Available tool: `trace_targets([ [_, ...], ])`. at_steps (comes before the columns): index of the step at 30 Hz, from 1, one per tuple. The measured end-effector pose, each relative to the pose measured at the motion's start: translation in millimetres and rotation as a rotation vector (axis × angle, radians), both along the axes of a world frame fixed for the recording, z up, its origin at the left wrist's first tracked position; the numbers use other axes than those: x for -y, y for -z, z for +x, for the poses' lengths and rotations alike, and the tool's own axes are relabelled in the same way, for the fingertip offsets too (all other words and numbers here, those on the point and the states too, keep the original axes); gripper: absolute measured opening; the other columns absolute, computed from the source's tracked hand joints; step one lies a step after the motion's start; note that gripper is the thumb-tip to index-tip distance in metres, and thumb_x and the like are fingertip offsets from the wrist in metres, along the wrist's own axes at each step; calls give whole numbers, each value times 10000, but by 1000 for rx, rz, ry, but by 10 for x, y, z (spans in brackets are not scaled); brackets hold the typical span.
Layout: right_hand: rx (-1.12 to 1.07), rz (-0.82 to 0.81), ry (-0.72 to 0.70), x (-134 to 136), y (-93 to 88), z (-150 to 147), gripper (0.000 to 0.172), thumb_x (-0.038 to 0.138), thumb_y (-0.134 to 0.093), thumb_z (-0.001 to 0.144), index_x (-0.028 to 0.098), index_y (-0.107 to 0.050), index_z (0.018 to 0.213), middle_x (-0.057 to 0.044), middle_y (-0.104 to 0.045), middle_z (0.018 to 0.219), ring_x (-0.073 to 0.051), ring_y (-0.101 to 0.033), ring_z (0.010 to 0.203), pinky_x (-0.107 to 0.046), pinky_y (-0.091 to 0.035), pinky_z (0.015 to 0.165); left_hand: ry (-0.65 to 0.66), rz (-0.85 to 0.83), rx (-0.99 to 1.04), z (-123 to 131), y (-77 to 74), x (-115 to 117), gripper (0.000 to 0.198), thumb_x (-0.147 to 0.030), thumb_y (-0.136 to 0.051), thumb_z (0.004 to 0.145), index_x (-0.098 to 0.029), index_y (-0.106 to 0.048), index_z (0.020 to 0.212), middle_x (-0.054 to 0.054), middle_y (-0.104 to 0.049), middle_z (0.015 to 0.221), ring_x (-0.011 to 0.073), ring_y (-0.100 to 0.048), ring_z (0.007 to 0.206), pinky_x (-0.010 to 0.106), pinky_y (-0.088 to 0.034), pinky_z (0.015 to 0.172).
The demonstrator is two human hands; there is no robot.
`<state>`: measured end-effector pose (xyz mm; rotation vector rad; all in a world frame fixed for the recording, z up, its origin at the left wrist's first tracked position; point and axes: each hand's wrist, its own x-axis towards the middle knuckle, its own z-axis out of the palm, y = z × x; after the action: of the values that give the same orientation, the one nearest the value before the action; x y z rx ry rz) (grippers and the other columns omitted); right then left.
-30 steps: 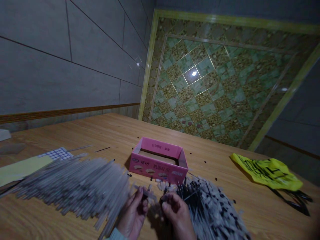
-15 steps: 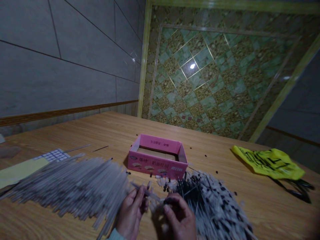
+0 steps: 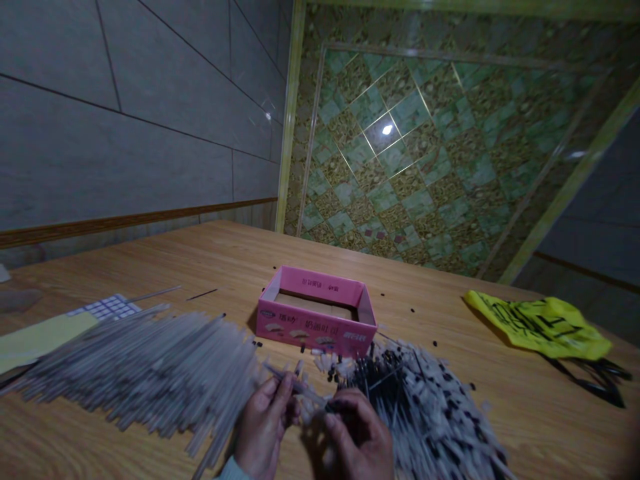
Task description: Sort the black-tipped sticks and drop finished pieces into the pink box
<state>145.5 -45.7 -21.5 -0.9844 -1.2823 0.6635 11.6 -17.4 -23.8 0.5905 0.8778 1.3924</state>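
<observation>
My left hand (image 3: 264, 421) is closed in a pinch on a thin translucent plastic tube (image 3: 309, 393), which slants down to the right. At the tube's other end my right hand (image 3: 363, 433) is closed, with a dark piece, too small to name, at its fingertips. Beside my left hand lies a large pile of clear tubes (image 3: 165, 367). To the right of my right hand is a heap of tubes with black and whitish ends (image 3: 430, 400). Small white and black pieces (image 3: 333, 363) are scattered just beyond my hands.
An open pink cardboard box (image 3: 313, 331) stands beyond my hands. At the right lies a yellow plastic bag (image 3: 543, 327) with black handles. Yellow paper (image 3: 45, 340) and a checked sheet (image 3: 107, 308) lie at the left. A tiled wall (image 3: 150, 147) borders the wooden table (image 3: 210, 253).
Both hands stay nearly in place on the tube. My right fingertips have shifted slightly at its end, and the camera view has moved a little.
</observation>
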Motion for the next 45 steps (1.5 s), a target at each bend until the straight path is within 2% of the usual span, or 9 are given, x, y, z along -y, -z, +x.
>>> trace_targets([
  [8,83,-9,-14,-25,71,26,58,249,-601,746,194,-608,728,-11,-552,712,-159,-537,657,-241,-410,581,-2,-21,-20,0,-7,-6,308,-402,-716,623,-128,-627,732,-39,-532,484,58,-454,437,162,-333,403],
  [13,57,-63,16,-39,121,41,57,253,-609,727,196,-614,731,-15,-572,707,-166,-547,657,-245,-425,589,18,-10,-106,3,-45,6,314,-439,-689,639,-144,-596,690,-42,-517,436,57,-442,402,158,-263,365],
  [18,32,-102,49,-39,131,32,87,274,-624,696,187,-625,696,-21,-589,677,-171,-554,635,-244,-439,577,42,-8,-153,5,-37,-5,318,-454,-672,650,-158,-559,644,-48,-512,433,57,-441,396,159,-252,362],
  [23,-67,-288,82,-19,144,11,197,359,-633,698,165,-618,668,9,-557,527,-131,-512,471,-205,-404,446,72,21,-188,3,-7,-8,304,-444,-662,669,-148,-606,714,-48,-512,448,57,-441,420,158,-291,390],
  [28,-8,-349,12,-35,213,14,430,506,-473,800,175,-497,525,44,-425,402,-94,-393,366,-187,-298,356,100,33,-245,-10,-1,11,339,-462,-661,659,-134,-637,740,-22,-543,455,72,-450,431,173,-310,402],
  [34,139,-135,114,-59,235,4,284,456,-563,738,180,-589,798,-9,-589,646,-154,-539,595,-210,-422,535,60,7,-269,-40,67,-39,348,-482,-652,655,-139,-623,711,-18,-548,474,79,-443,436,182,-283,400],
  [36,226,-117,105,-55,225,22,255,429,-522,778,185,-574,723,-1,-568,608,-146,-523,575,-201,-398,518,80,5,-294,-37,87,-37,352,-488,-646,656,-140,-616,694,-17,-549,472,80,-435,426,188,-274,401],
  [40,361,-149,73,-52,203,78,393,417,-385,865,183,-516,577,17,-501,513,-117,-473,492,-194,-327,465,72,-22,-320,-28,94,-10,362,-504,-627,664,-143,-606,681,-21,-543,463,77,-435,421,187,-261,408],
  [45,435,-76,115,-52,221,88,272,427,-458,816,179,-566,784,4,-558,603,-137,-514,538,-202,-353,509,67,-63,-332,-50,108,-36,408,-543,-638,625,-141,-600,683,-19,-550,464,75,-440,412,184,-247,399],
])
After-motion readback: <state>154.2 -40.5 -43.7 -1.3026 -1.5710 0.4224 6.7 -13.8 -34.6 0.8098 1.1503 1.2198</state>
